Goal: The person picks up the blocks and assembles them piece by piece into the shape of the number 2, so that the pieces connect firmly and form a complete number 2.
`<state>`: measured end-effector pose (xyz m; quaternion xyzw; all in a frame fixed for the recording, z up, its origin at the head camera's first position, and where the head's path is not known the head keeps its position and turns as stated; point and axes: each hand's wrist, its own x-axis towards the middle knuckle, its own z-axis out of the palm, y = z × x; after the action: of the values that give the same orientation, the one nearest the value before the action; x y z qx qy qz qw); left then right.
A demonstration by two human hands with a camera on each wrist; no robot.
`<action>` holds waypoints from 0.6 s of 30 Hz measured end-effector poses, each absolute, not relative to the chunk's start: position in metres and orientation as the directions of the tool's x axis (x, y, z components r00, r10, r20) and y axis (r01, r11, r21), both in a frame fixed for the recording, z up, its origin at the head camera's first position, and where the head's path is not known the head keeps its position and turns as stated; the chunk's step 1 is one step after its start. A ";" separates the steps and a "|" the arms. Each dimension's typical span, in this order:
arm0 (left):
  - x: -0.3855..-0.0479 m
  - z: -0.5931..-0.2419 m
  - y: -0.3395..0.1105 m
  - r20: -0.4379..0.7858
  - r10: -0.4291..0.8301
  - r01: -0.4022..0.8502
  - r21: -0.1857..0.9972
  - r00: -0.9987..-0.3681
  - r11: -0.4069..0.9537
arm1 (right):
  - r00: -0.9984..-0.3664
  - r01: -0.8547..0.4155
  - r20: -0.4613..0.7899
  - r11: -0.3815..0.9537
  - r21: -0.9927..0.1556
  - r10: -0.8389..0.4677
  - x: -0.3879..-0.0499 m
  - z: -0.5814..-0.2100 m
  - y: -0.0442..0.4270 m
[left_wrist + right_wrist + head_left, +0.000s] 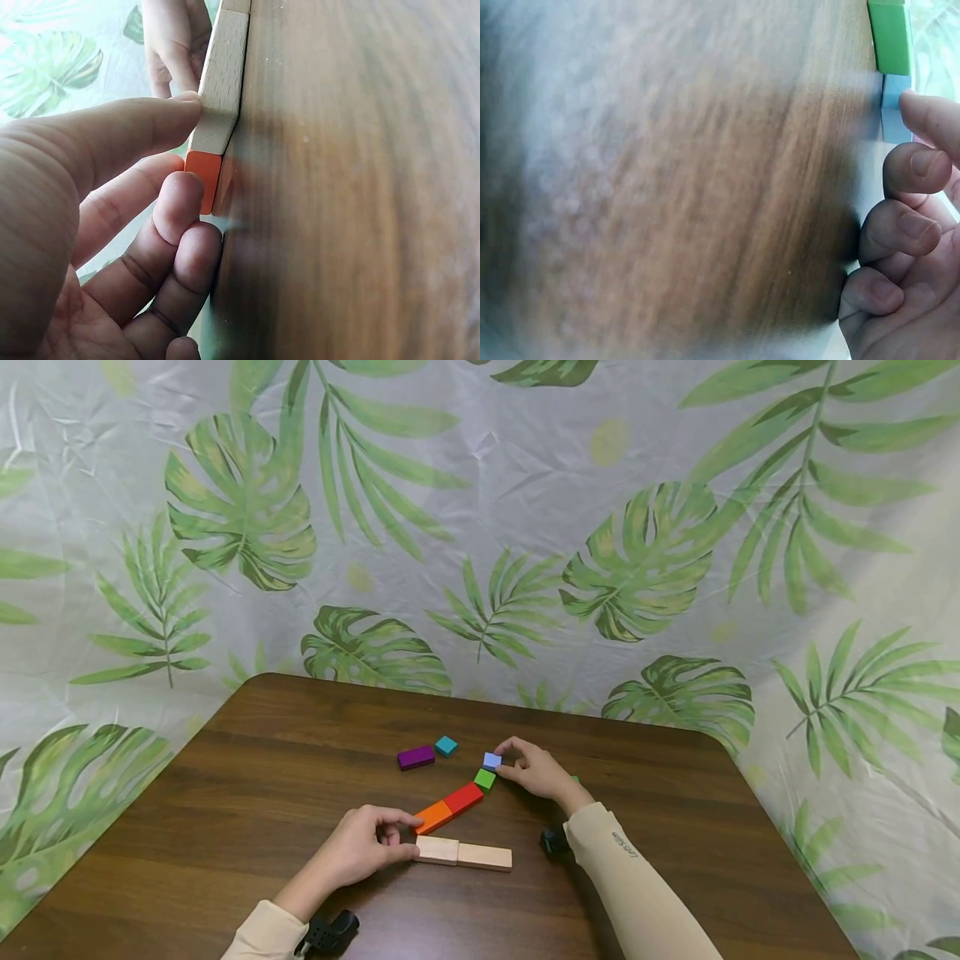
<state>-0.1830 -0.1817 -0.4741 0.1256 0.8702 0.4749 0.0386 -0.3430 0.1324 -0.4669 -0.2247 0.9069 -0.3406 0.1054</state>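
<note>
My left hand (363, 847) has its thumb on the left end of a plain wooden block (437, 850) and its index finger on the orange block (432, 817), pinching their near-meeting ends. The other fingers curl below, as the left wrist view shows. Between thumb and index finger, my right hand (536, 770) pinches a light blue cube (492, 762), its remaining fingers curled. That cube touches or nearly touches a green cube (484, 779). A red block (463, 797) continues the slanted row from the orange one. A second wooden block (485, 857) adjoins the first.
A purple block (416, 758) and a teal cube (446, 746) lie further back on the brown table (637, 760). Something small and green (575, 779) peeks out behind the right wrist. Leaf-patterned cloth (495, 527) hangs behind the table.
</note>
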 end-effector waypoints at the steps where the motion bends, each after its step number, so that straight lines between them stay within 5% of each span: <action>1: -0.183 -0.474 -0.182 0.053 0.255 0.183 0.835 -0.965 0.519 | -0.877 -0.336 -0.037 0.667 -0.665 -0.479 -0.343 -0.467 0.132; 18: -0.184 -0.474 -0.182 0.077 0.252 0.204 0.823 -0.965 0.530 | -0.877 -0.341 -0.026 0.659 -0.670 -0.480 -0.344 -0.470 0.131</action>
<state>-0.1841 -0.1819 -0.4745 0.1306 0.8744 0.4666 0.0259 -0.3437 0.1309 -0.4698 -0.2268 0.9052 -0.3449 0.1009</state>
